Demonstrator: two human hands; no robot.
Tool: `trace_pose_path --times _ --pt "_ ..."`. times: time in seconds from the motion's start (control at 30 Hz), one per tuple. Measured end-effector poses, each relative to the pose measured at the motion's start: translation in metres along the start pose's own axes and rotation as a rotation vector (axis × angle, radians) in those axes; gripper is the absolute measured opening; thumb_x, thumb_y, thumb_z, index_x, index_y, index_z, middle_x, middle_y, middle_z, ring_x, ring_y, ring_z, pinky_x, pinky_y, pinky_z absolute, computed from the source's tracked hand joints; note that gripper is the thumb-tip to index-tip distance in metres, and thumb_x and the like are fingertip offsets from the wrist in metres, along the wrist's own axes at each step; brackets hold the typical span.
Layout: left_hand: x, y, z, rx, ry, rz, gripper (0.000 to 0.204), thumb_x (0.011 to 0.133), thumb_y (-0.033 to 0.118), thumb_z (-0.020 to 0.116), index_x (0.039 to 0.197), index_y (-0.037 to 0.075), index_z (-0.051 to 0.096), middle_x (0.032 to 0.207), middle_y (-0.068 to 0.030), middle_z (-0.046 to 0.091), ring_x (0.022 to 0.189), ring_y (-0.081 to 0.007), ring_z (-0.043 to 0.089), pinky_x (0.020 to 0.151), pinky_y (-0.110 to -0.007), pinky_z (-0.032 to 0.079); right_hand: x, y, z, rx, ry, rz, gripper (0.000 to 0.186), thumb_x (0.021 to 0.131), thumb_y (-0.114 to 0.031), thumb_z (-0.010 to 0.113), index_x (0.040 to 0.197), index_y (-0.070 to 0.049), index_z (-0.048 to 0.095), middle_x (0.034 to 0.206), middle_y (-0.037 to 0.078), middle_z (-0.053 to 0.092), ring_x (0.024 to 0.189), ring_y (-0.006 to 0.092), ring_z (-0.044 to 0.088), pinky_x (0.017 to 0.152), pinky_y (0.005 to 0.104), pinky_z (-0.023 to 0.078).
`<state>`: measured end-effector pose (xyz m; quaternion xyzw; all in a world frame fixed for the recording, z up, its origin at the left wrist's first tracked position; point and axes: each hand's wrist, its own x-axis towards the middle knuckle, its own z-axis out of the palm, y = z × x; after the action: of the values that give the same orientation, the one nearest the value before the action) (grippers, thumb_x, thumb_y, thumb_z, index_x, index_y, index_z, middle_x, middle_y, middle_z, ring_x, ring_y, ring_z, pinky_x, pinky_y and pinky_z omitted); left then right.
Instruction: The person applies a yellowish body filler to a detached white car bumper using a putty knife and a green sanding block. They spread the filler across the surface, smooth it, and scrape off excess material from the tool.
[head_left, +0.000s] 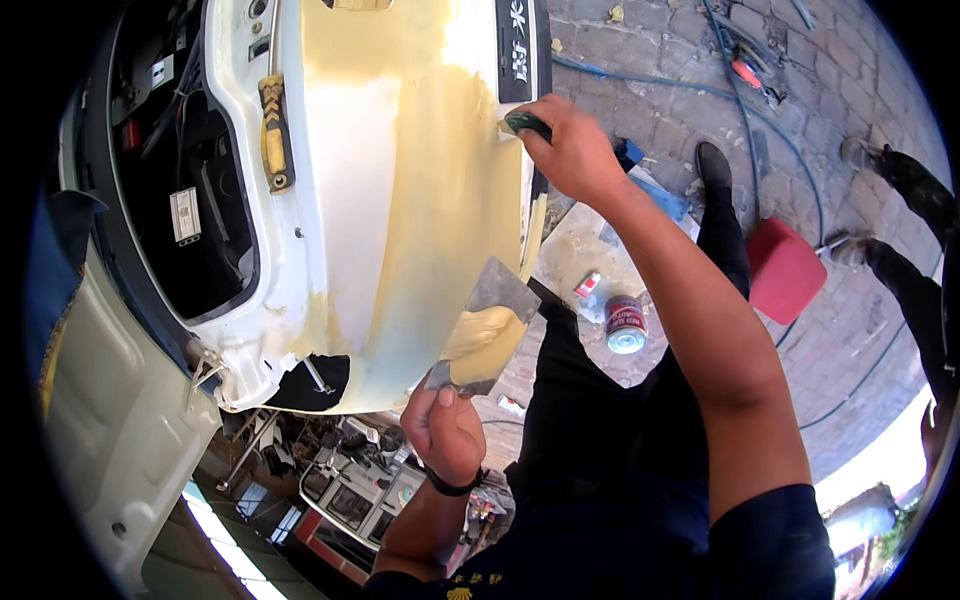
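A white vehicle body panel [345, 150] stands before me, with broad smears of yellow putty [430, 200] over its middle and right part. My left hand [445, 435] grips the lower corner of a grey putty board [490, 285], thumb on top. A thick heap of yellow putty [482, 345] lies on that board. At the panel's right edge, beside a dark strip with silver lettering [515, 50], my right hand [575, 150] is closed around a dark green putty spreader [527, 123]. The spreader's working edge is partly hidden by the panel border and my fingers.
A yellow-and-black-handled screwdriver [275, 140] rests along the panel by a dark opening. On a stained board [570, 250] below are a tin [627, 325] and a red-and-white tube [588, 285]. A red stool [787, 270], a blue hose [690, 90] and another person's legs [905, 270] are at right.
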<state>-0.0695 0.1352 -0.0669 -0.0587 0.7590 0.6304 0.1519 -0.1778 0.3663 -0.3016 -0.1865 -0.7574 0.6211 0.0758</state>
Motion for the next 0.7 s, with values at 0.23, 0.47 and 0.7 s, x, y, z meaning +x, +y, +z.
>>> trace_pose_path --times 0.23,0.47,0.7 --pt "-0.003 -0.004 0.000 -0.018 0.021 0.006 0.040 0.099 0.008 0.051 0.123 -0.021 0.062 0.126 -0.0268 0.067 0.117 -0.0312 0.066 0.100 -0.039 0.053 0.046 -0.017 -0.005 0.144 -0.008 0.289 0.030 0.091 -0.021 0.070 0.114 -0.002 0.075 0.091 0.016 0.074 0.077 0.0295 0.070 0.075 0.0403 0.056" --pt "-0.004 0.001 -0.001 -0.017 0.045 -0.004 0.040 0.099 0.009 0.051 0.122 -0.021 0.063 0.124 -0.0253 0.068 0.114 -0.0291 0.066 0.097 -0.037 0.053 0.030 -0.020 0.034 0.457 0.174 0.556 0.022 0.086 -0.013 0.070 0.102 0.002 0.074 0.083 0.012 0.072 0.071 0.0226 0.067 0.067 0.0391 0.055" --pt "-0.005 0.003 -0.002 -0.029 0.009 0.006 0.041 0.099 0.009 0.052 0.124 -0.022 0.062 0.127 -0.0269 0.067 0.119 -0.0320 0.065 0.103 -0.040 0.052 0.040 -0.036 0.027 0.512 0.193 0.487 0.023 0.090 -0.012 0.073 0.107 0.004 0.074 0.085 0.008 0.071 0.073 0.0160 0.065 0.068 0.0349 0.055"
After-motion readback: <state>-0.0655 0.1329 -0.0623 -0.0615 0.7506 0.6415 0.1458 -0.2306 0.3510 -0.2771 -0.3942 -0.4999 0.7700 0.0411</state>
